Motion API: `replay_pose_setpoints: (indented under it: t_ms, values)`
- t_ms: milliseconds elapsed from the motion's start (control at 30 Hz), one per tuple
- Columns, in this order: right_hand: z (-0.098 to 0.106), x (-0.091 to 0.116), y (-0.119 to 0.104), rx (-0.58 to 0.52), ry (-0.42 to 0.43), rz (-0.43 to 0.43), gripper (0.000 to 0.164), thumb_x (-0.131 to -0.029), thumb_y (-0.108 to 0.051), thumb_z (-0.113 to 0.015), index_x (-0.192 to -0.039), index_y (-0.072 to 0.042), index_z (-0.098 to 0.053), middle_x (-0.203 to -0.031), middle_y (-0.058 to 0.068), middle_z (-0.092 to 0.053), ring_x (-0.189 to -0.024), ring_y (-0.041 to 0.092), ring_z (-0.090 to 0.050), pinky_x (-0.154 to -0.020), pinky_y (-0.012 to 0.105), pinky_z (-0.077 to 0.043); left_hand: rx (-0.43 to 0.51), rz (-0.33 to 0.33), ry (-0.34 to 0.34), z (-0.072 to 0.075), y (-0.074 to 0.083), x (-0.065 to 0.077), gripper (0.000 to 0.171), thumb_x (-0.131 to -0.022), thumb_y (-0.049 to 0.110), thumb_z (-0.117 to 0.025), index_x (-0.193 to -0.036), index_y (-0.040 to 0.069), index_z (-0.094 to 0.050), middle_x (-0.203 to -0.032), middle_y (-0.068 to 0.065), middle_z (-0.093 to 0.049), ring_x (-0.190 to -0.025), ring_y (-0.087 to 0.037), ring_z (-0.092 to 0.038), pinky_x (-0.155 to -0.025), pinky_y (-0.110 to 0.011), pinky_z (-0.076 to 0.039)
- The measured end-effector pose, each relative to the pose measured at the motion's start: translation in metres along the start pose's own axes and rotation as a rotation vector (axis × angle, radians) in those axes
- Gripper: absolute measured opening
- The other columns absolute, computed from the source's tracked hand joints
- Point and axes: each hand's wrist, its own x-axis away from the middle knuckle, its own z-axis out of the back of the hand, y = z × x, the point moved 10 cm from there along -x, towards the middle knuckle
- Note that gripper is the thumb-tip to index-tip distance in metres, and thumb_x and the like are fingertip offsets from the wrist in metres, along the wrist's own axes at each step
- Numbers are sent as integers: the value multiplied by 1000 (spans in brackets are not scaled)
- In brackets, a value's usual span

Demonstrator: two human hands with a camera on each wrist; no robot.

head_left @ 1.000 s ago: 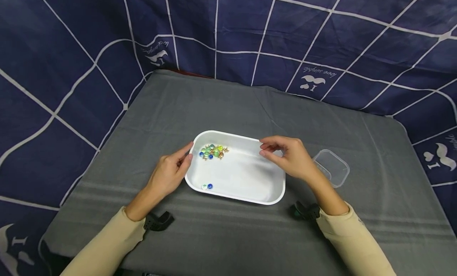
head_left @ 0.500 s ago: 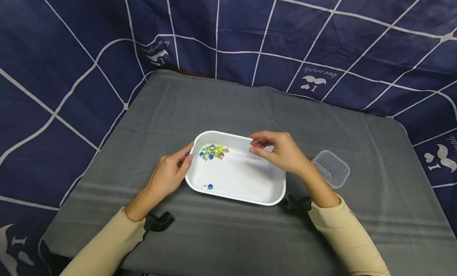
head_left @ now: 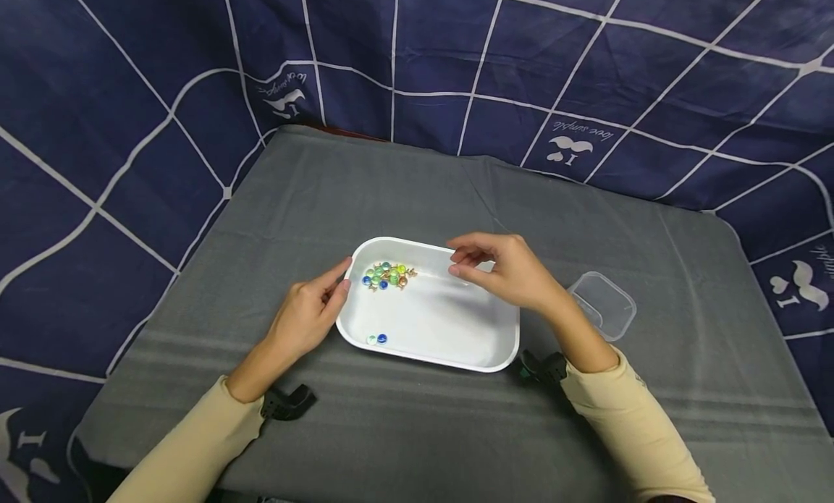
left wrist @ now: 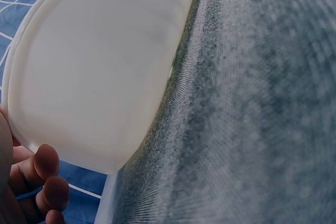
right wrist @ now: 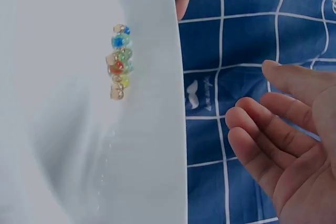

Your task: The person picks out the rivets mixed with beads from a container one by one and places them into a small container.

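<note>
A white tray [head_left: 436, 322] rests on the grey cloth. At its left end, my left hand [head_left: 305, 316] touches the outer rim with thumb and index fingertips; its other fingers [left wrist: 46, 163] are loosely bent beside the tray corner. My right hand [head_left: 515, 271] hovers over the far right rim, thumb apart from its curved fingers, holding nothing; the right wrist view shows its palm [right wrist: 304, 182] bare. Glass marbles [head_left: 384, 275] in green, blue and yellow lie with small gold-coloured pieces in the far left corner. A blue marble [head_left: 382, 338] and a pale marble [head_left: 371, 340] sit by the near wall.
A clear plastic container [head_left: 609, 307] lies right of the tray, partly behind my right forearm. Grey cloth [head_left: 404, 184] covers the table. A dark blue curtain [head_left: 430, 54] with white lines rises along the back and sides. Black straps [head_left: 289, 403] sit at both wrists.
My right hand has moved left and slightly away from me along the far rim, with its fingers still apart. My left hand, the tray and the marbles have stayed in place.
</note>
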Motion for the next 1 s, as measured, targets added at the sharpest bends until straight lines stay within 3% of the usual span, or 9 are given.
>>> replay_pose_setpoints:
  t_ms: [267,533,1000]
  values:
    - [-2,-5,-4,6,-35,-10,28,-88,-8,-75,-113,3,-70,-91,2,-71,-81,13,-67,-74,29,-53,-16,-5,0,1,0,0,36,-95,3,-62,-130,-6,-61,-59,7,-40,-48,-3,-32,-44,-26,-30]
    - [-8,-14,-15,-9,-69,32,30,-88,-8,-75,-115,3,-69,-92,2,-71,-82,13,-67,-75,30,-54,-26,-9,1,1,1,1,37,-95,4,-62,-130,-6,-61,-61,6,-43,-50,-5,-34,-46,-26,-32]
    - [-25,-28,4,-75,-104,-42,30,-90,-10,-74,-116,3,-69,-92,4,-72,-84,15,-66,-78,30,-53,-38,3,-17,3,3,2,38,-96,7,-62,-132,-6,-60,-60,6,-44,-49,-6,-35,-45,-27,-32]
